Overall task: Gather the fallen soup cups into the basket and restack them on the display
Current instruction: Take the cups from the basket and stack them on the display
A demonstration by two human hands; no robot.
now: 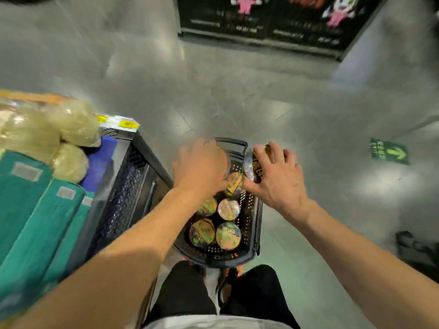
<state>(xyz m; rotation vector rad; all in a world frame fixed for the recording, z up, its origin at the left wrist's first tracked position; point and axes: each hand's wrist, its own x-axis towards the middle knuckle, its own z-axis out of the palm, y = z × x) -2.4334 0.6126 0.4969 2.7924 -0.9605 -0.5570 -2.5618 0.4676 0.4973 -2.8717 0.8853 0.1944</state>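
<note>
At the basket's (250,224) far end, the left grip (199,167) holds an orange cup (224,161); the right grip (278,176) holds a dark cup (255,168) lying sideways over the rim.

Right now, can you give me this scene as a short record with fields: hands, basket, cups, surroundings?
basket: black, on the floor
left hand: holds an orange cup over the basket
right hand: grips a dark cup, tilted, at the basket's rim
cups inside: four upright cups, one tilted cup
left side: shelf with green packs and noodle bags
floor: grey, with a green arrow sticker
</note>
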